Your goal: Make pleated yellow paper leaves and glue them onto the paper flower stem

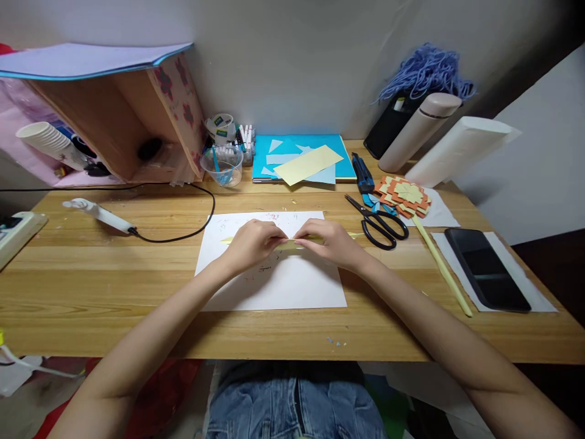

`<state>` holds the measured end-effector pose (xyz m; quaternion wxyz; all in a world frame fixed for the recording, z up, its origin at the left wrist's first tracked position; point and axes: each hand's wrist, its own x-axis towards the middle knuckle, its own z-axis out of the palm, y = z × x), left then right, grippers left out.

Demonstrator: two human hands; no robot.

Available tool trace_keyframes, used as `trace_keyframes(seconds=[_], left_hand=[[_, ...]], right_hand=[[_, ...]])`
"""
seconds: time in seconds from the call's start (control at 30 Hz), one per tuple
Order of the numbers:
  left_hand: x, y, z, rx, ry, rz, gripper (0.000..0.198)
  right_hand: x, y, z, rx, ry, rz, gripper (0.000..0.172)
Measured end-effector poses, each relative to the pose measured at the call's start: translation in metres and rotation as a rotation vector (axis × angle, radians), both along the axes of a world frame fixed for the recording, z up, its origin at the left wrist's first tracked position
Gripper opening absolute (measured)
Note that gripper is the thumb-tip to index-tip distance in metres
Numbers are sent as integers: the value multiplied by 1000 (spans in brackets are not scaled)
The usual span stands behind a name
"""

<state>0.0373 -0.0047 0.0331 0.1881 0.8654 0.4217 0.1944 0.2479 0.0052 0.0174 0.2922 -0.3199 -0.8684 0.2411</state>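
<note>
Above a white sheet [274, 292] on the wooden table, a narrow strip of yellow paper [289, 245] runs sideways between my hands. My left hand [256, 242] pinches it near the middle with thumb and fingers. Close beside, my right hand [329, 241] pinches the same strip, the fingertips of both hands almost meeting. The strip's pointed ends stick out past each hand; its middle is partly hidden by my fingers. Black-handled scissors [382, 225] lie to the right of my right hand, with a paper flower [404, 194] in yellow and orange beyond them.
A glue gun [98, 213] with a black cord lies left. Behind stand a plastic cup [223, 167], a blue folder [297, 143] bearing paper scraps, and a box cutter [362, 172]. A phone [487, 268] lies right, near a pale bottle [418, 134]. A wooden box [176, 116] stands back left.
</note>
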Motion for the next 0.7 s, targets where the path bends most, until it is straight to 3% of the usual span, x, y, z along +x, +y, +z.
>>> trace_keyframes(seconds=[0.17, 0.33, 0.4, 0.57, 0.7], left_hand=[[-1, 6, 4, -488, -114, 65, 19], [-6, 12, 1, -709, -214, 60, 29], [-7, 13, -1, -664, -189, 52, 27], [-5, 13, -17, -257, -97, 98, 16], [-6, 10, -27, -94, -56, 103, 15]], right_hand=[[1, 1, 3, -117, -54, 38, 11], [1, 3, 12, -167, -49, 64, 15], [1, 4, 12, -165, -78, 86, 16], [-1, 10, -7, -119, -128, 76, 19], [0, 12, -20, -54, -74, 15, 13]])
